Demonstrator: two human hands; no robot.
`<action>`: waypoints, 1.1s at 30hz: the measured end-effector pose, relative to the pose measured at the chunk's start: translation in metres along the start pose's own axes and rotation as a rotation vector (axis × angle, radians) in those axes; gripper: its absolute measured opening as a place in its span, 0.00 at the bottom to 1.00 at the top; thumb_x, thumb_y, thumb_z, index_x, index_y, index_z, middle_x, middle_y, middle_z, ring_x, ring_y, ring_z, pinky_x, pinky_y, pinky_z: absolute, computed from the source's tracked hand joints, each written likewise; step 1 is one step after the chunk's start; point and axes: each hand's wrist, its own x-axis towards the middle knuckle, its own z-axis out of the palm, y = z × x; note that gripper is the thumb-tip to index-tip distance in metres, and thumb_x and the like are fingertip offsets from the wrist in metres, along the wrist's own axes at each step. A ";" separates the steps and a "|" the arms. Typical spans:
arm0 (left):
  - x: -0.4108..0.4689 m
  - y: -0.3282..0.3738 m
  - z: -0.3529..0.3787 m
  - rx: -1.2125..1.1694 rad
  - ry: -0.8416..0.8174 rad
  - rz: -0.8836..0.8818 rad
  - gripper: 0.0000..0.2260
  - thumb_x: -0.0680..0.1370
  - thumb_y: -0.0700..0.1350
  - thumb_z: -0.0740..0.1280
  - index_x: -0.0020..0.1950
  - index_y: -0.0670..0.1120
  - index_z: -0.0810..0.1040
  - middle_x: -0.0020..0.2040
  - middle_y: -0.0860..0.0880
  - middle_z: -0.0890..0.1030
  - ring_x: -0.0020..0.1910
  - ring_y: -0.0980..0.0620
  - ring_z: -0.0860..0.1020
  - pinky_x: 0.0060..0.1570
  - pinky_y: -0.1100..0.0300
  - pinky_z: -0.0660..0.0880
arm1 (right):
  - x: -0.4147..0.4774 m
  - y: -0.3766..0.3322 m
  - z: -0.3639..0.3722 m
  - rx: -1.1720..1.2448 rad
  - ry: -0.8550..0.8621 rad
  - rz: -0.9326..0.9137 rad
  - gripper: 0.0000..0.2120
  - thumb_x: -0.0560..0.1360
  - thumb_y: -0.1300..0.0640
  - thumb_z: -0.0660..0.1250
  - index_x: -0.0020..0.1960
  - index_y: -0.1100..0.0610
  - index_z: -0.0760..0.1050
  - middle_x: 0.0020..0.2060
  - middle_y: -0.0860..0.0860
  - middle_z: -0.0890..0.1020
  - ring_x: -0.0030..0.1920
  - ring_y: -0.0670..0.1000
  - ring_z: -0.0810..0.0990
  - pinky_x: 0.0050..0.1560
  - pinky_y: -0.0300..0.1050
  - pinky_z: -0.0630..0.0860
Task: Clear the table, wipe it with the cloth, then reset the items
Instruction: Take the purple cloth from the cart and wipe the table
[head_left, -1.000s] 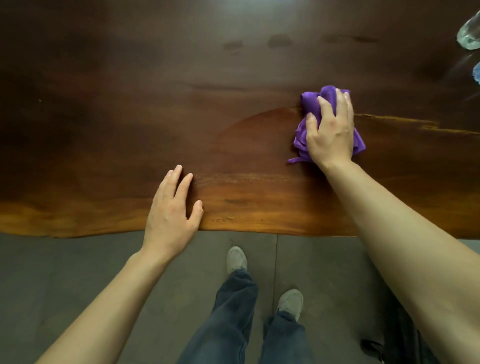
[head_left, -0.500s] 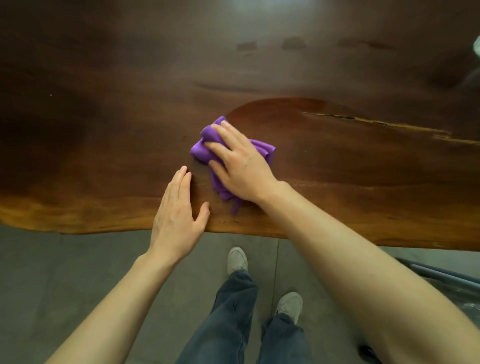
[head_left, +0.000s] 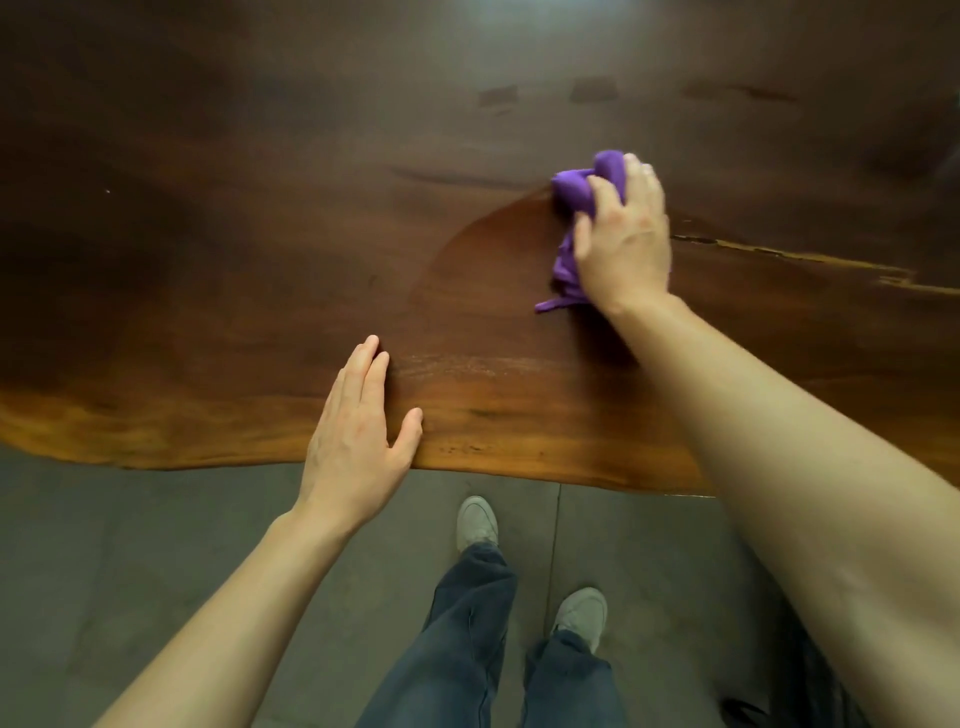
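A bunched purple cloth (head_left: 576, 192) lies on the dark wooden table (head_left: 260, 234), right of centre. My right hand (head_left: 623, 239) presses down on the cloth and grips it, covering most of it; a loose end sticks out near the wrist. My left hand (head_left: 358, 441) rests flat on the table's near edge, fingers together, holding nothing. No table items show in this view.
The table has a wavy live edge (head_left: 208, 457) near me and a pale crack (head_left: 810, 257) running right. Below the edge lie grey floor tiles (head_left: 130, 545), my legs and two grey shoes (head_left: 475, 522). A dark object (head_left: 748, 712) sits at the bottom right.
My right hand has swept the cloth from beside my left hand back out to the right and away from me. My left hand has stayed on the edge.
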 end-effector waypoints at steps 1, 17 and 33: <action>0.000 0.000 0.000 0.000 -0.001 0.001 0.31 0.82 0.52 0.63 0.81 0.42 0.58 0.83 0.49 0.55 0.81 0.51 0.55 0.78 0.53 0.58 | -0.001 0.014 -0.005 -0.015 0.015 0.049 0.22 0.81 0.54 0.59 0.74 0.58 0.69 0.80 0.60 0.58 0.80 0.61 0.55 0.77 0.51 0.55; 0.000 0.006 0.001 0.006 -0.005 -0.010 0.31 0.82 0.50 0.64 0.80 0.39 0.58 0.83 0.45 0.55 0.81 0.48 0.54 0.78 0.50 0.57 | -0.162 0.074 -0.024 0.097 0.138 0.268 0.20 0.80 0.59 0.65 0.70 0.65 0.73 0.74 0.66 0.66 0.72 0.68 0.65 0.75 0.60 0.62; 0.000 0.025 -0.017 -0.498 0.059 -0.123 0.12 0.83 0.50 0.62 0.64 0.49 0.80 0.64 0.55 0.79 0.67 0.55 0.75 0.67 0.63 0.66 | -0.188 -0.079 0.011 0.556 -0.083 -0.062 0.17 0.81 0.60 0.65 0.70 0.57 0.74 0.74 0.55 0.70 0.74 0.55 0.64 0.75 0.51 0.64</action>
